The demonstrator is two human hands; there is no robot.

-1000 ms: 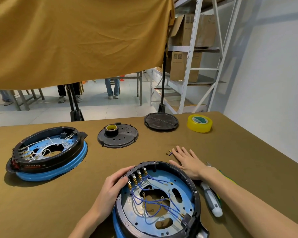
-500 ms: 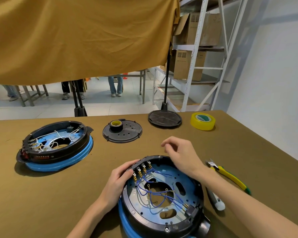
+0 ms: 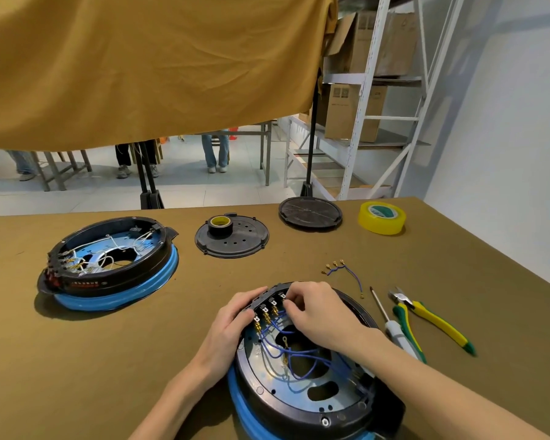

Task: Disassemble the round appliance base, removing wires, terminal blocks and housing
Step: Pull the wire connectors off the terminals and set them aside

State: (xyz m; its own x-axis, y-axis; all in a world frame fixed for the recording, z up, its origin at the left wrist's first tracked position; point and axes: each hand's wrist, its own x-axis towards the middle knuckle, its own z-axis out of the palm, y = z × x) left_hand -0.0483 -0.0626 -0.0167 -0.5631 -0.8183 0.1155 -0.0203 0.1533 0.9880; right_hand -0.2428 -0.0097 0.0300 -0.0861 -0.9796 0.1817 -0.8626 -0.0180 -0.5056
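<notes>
From the head view I can't read the red print on the second base (image 3: 108, 265) at ten o'clock. My left hand (image 3: 227, 328) grips the rim of the round base (image 3: 302, 373) at six o'clock; my right hand (image 3: 318, 312) pinches a blue wire (image 3: 280, 346) at the terminals.

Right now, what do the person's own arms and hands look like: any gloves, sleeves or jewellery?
Both are bare. The left hand and the right hand wear no gloves, and no rings show. Both forearms are uncovered as far as the frame's bottom edge: no sleeve, watch or wristband is in view.
</notes>
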